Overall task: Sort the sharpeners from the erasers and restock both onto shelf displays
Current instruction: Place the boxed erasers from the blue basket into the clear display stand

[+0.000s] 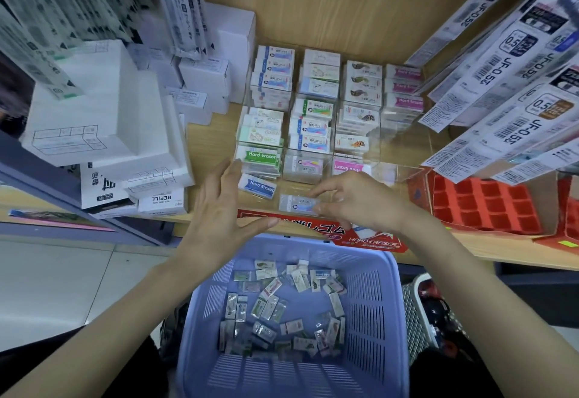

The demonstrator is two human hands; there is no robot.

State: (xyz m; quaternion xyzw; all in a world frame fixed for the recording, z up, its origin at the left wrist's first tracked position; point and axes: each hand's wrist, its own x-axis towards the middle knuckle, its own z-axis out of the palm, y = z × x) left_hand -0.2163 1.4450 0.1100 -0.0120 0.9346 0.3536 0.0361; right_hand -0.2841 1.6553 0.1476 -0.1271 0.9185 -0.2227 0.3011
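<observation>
Head view: eraser restocking is the step in hand. The right hand (357,203) pinches one wrapped eraser (297,203) between thumb and forefinger at the front edge of the shelf (213,140), just before the clear display (313,100). The left hand (219,206) hovers beside it, fingers straight and spread, holding nothing. Next, I reckon: match the design and slot it flat into its compartment. Count: one pinched, one loose blue Hard Eraser (257,185) on the shelf, dozens jumbled in the basket (369,303), four display columns. No sharpener that I can tell.

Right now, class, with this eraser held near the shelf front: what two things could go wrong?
The right hand only pinches the clear-wrapped white eraser; it could slip into the lavender plastic basket below. The open left hand, close to the loose blue-sleeved Hard Eraser, might knock it off.
</observation>
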